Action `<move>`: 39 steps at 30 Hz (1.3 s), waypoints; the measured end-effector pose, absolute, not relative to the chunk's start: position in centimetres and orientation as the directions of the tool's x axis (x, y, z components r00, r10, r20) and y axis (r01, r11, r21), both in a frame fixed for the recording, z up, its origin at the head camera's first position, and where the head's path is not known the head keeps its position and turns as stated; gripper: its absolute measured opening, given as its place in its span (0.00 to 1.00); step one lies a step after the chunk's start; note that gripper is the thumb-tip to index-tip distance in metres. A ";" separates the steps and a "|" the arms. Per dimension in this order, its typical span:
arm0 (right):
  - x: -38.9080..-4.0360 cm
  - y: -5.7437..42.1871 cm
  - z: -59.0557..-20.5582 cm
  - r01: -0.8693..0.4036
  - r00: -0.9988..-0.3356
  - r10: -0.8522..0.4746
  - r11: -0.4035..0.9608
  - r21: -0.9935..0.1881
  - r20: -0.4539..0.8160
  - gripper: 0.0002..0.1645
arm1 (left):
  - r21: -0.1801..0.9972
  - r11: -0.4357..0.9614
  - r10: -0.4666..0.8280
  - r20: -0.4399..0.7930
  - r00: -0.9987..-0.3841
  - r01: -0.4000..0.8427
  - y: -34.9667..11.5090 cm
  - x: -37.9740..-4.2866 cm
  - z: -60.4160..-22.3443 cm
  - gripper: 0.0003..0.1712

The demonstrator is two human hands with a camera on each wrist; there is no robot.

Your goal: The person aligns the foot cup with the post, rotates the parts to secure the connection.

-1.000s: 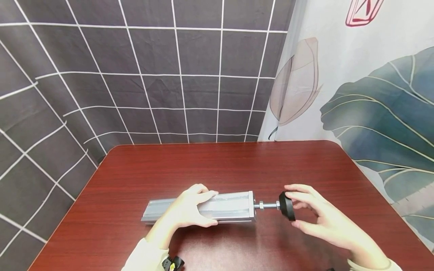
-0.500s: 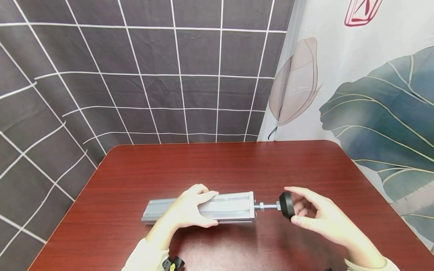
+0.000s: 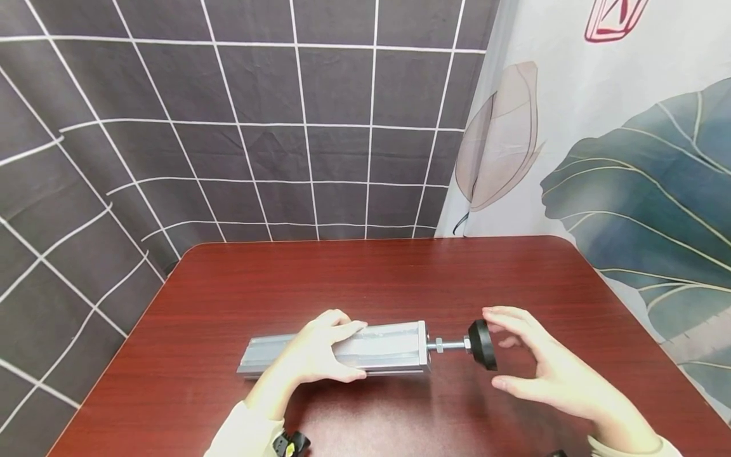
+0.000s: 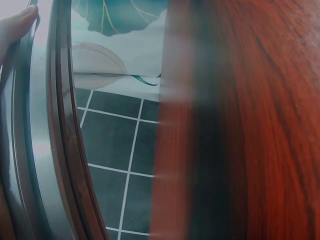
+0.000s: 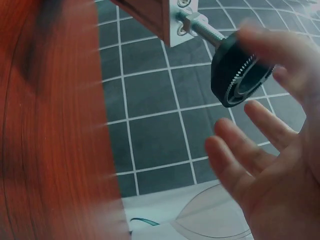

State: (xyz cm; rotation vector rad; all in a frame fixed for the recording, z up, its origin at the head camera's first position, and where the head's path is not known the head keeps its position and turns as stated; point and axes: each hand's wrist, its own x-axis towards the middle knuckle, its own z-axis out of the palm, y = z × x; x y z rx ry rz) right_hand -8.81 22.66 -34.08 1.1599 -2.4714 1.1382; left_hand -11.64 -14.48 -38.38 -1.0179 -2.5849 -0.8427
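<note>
A silver aluminium profile lies lengthwise across the table, and my left hand grips it across its middle. The left wrist view shows the profile's grooved side with one fingertip on it. From the profile's right end plate sticks out a threaded rod carrying a hex nut. At the rod's tip sits a round black levelling foot. My right hand surrounds the foot loosely, fingers spread. In the right wrist view several fingers stand apart from the foot; whether the thumb touches it, I cannot tell.
The reddish-brown wooden table extends behind and beside the profile. At its back edge hangs a grey curtain with white grid lines, and on the right a white curtain with leaf prints.
Half a second ago my right thumb and fingers were closer about the levelling foot; now they are spread wider, off it. My left hand and the profile have stayed in place.
</note>
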 end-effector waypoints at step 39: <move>-8.4 22.3 -34.0 -0.674 -0.659 -0.621 0.238 -0.700 0.423 0.49 | 0.434 0.565 0.551 0.435 -0.712 0.702 -14.2 -11.8 -38.5 0.40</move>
